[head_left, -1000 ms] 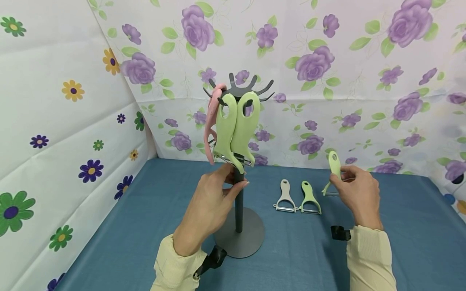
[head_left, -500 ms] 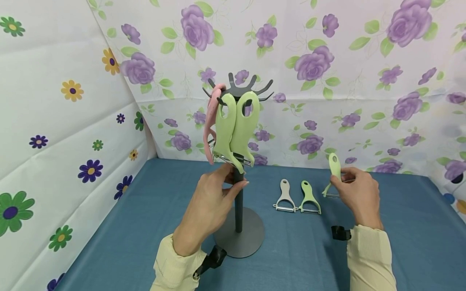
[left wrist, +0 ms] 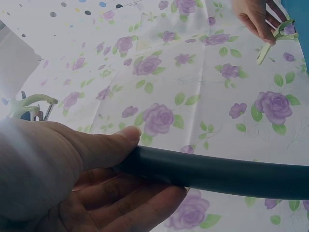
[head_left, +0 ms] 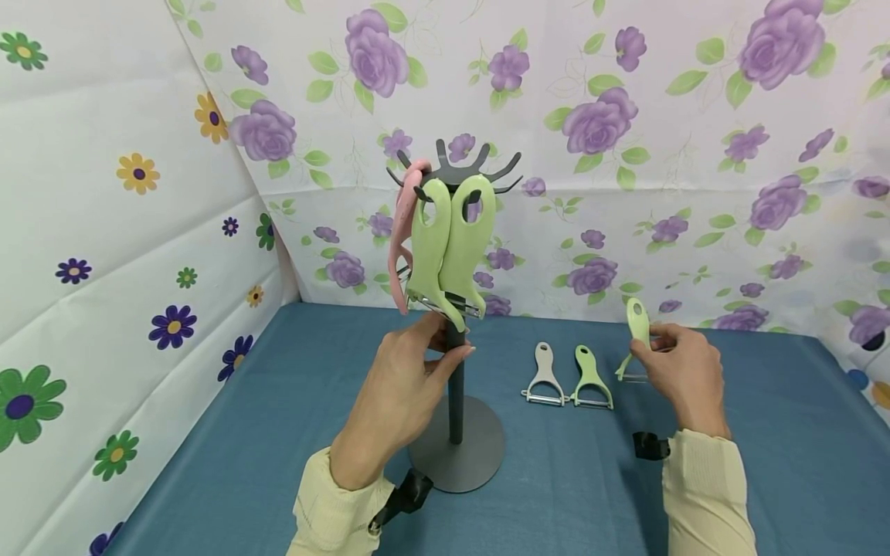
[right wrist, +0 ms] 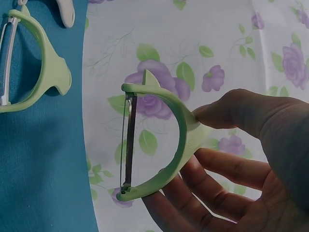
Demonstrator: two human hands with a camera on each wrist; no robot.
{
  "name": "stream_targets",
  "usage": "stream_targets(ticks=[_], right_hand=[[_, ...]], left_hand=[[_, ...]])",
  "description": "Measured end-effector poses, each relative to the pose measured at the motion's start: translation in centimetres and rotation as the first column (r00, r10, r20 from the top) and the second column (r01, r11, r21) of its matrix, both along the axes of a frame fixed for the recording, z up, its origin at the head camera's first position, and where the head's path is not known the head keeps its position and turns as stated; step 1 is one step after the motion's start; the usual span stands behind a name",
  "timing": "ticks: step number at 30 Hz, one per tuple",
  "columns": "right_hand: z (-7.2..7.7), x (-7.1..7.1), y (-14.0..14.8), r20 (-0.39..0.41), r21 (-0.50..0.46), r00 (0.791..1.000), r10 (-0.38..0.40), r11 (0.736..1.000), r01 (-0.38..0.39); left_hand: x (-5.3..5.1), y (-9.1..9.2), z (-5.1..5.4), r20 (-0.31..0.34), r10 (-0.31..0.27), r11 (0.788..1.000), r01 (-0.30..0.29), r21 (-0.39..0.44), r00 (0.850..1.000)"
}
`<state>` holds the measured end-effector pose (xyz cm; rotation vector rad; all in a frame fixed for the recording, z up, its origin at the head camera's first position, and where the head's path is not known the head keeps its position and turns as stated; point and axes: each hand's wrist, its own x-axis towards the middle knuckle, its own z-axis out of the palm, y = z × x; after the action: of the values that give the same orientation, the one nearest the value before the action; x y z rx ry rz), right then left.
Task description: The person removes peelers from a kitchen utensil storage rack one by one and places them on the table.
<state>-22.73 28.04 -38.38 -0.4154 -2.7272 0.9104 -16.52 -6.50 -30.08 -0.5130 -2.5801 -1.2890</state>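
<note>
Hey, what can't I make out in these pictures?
Head view: one blade end of the held green peeler, behind the right hand.
Head view: some fingers of the left hand, behind that hand and the pole.
Head view: part of the pink peeler, behind the hanging green peeler.
Left wrist view: the pole's lower end, past the right edge.
Right wrist view: most of the pale peeler, past the top edge.

Held lt-green Y-shaped plastic peeler (right wrist: 188, 133): smooth, low sheen, w/ thin metal blade (right wrist: 130, 140). Two hanging lt-green curved peelers (head_left: 469, 239): glossy plastic. Dk-grey round-based stand (head_left: 456, 401): smooth, matt, looks like coated metal. Blue cloth-covered desk (head_left: 556, 486): matt. White floral-print backdrop sheet (head_left: 667, 154): creased, slight sheen.
</note>
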Motion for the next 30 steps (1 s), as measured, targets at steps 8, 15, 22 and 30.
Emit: stream_targets(ticks=[8,15,22,30], right_hand=[[-0.17,-0.12,0.01,0.029,-0.008,0.999,-0.017,1.000,0.017],[-0.47,-0.18,0.21,0.053,-0.007,0.998,-0.018,1.000,0.018],[-0.76,-0.19,0.55,0.067,-0.008,0.998,-0.020,1.000,0.020],[-1.01,-0.26,0.69,0.079,-0.003,0.997,-0.017,1.000,0.017]], left_hand=[[-0.05,-0.02,0.04,-0.001,0.001,1.000,-0.001,-0.007,1.000],[-0.02,-0.01,0.06,0.000,0.001,1.000,-0.001,-0.011,1.000],[-0.02,-0.01,0.04,0.001,0.003,1.000,-0.003,-0.010,1.000],[-0.08,-0.01,0.02,-0.001,-0.001,1.000,0.001,-0.013,1.000]])
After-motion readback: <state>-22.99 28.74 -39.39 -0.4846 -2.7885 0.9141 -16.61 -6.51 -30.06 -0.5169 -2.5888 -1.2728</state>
